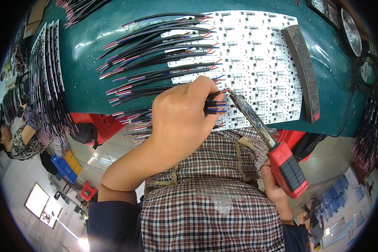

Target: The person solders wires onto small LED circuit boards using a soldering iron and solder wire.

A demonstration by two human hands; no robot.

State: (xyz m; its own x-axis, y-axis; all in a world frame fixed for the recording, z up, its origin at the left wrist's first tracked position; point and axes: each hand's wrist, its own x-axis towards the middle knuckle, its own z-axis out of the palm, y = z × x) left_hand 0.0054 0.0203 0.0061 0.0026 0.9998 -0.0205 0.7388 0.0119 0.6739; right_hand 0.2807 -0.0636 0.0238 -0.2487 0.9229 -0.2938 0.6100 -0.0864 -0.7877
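My left hand (182, 111) is closed around a few black cables (214, 110) with red, blue and white wire ends. It pinches one cable out over the white circuit board panel (260, 63), its stripped end close to the tip of a soldering iron (256, 122). The iron has a red and black handle, which my right hand (275, 191) grips from below at the table's front edge. Whether the tip touches the wire, I cannot tell. Rows of black cables (155, 52) lie along the panel's left side, some hidden beneath my left hand.
A grey bar (302, 71) rests along the panel's right side on the green table (88, 46). Panels with hanging cables (46, 80) stand at the left edge. A metal dish (350, 31) and a black round-faced device (367, 73) sit at the right. Another person (19, 130) is at far left.
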